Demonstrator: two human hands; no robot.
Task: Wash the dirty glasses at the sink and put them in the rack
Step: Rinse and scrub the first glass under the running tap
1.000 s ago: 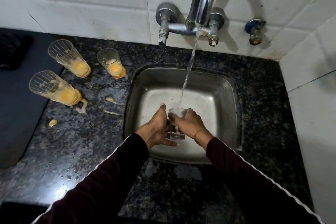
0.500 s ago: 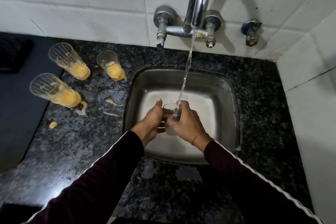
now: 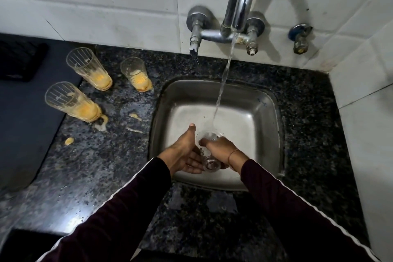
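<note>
Both dark sleeves reach up from the bottom of the frame as I look down at a steel sink (image 3: 165, 112) set in a speckled black desk (image 3: 102, 168). At lower centre my right hand (image 3: 223, 151) curls round a clear glass (image 3: 210, 162) held over the basin, its base turned toward the camera and its mouth under the water. My left hand (image 3: 185, 153) lies spread beside it, fingers straight under the glass and thumb pointing up. A stream of water (image 3: 223, 78) drops from the chrome tap (image 3: 238, 6) on the white tiled wall at upper centre and lands at the glass's far end. To the left of the sink, three dirty glasses stand with yellow residue in their bottoms: one at middle left (image 3: 72, 102), a tall one behind it (image 3: 88, 68), a shorter one nearer the sink (image 3: 136, 74). Yellow spills (image 3: 134, 115) dot the desk between them and the sink.
</note>
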